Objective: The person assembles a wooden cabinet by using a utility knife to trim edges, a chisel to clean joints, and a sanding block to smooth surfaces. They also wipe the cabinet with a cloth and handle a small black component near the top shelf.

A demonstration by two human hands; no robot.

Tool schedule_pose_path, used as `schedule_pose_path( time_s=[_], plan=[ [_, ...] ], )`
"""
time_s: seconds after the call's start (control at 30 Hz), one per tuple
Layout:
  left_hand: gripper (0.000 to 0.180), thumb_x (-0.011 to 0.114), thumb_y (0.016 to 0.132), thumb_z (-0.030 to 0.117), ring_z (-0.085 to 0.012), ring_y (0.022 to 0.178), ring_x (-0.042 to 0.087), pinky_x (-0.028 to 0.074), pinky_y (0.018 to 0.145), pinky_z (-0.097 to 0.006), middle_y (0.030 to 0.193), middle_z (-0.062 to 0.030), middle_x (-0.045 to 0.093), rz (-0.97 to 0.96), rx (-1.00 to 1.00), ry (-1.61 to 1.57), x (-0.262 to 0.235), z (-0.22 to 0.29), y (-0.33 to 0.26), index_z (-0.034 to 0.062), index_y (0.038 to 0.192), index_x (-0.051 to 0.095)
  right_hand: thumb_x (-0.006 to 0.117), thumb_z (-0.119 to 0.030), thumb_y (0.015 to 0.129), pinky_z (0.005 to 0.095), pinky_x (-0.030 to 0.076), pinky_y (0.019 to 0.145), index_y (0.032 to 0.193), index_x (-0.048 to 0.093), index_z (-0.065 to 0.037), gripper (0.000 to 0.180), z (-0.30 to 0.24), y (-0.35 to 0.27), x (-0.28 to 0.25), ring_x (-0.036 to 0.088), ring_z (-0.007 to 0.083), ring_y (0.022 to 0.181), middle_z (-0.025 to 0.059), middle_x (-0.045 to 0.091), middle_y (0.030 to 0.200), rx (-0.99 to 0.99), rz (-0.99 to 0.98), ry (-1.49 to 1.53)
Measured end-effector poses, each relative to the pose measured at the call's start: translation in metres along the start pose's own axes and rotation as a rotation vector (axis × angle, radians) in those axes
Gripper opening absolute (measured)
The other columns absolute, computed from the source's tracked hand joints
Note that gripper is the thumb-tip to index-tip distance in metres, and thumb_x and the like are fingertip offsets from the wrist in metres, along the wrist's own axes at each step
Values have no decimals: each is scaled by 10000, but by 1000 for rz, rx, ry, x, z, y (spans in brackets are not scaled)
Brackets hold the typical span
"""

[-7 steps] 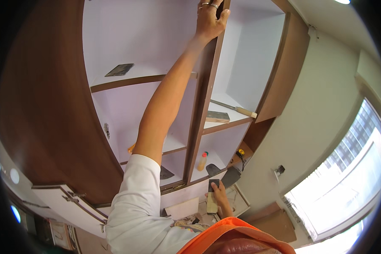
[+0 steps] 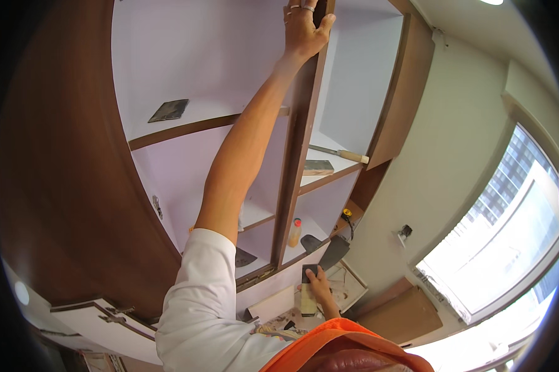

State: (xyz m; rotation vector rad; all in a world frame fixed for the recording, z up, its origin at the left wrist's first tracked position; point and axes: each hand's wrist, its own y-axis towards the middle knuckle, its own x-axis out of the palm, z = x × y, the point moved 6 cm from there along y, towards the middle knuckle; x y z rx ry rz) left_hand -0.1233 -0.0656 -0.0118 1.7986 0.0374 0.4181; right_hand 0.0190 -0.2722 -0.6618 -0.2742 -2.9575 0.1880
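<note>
Balance is the weak point here: your left hand [image 2: 304,31] is stretched high overhead, fingers curled round the front edge of the brown upright divider [image 2: 295,180] of the wall cabinet, while your right hand [image 2: 320,286] is low down by your chest, closed around a small dark block with a pale underside [image 2: 308,291] that looks like a sanding block or pad, though I cannot tell for sure. With your reach so extended, a slip of the upper grip on that narrow edge could tip you toward the shelves. The block sits just below the lowest shelf, near a wide scraper blade [image 2: 334,253] and an orange-capped bottle [image 2: 295,233]; a careless lift of it could knock either one off. Higher up, a wooden-handled tool [image 2: 340,154] and a small flat block [image 2: 317,167] lie near the front of a shelf, and shaking the divider could roll them down on you. A dark square sheet [image 2: 168,110] rests on the upper left shelf, well apart.
</note>
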Motion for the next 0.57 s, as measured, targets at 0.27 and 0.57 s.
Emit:
schedule_pose_path(
  time_s=[0.27,0.57],
  plan=[
    [439,632,950,185,-357,1430,427,363,1172,-470,1509,-168,488,-158,-168,-243,-72,2,-21,113,1383,641,559,-199,1052,338,575,505,1210,499,14,272,12,-22,40,700,232,609,121,634,934,-18,70,-27],
    [244,599,986,177,-249,1139,674,526,978,-401,1230,-123,685,-554,-426,275,-227,22,-105,76,1158,739,592,-401,1013,355,590,579,1416,470,-18,570,-53,6,140,721,278,713,156,647,1037,-34,-56,-72]
  ],
)
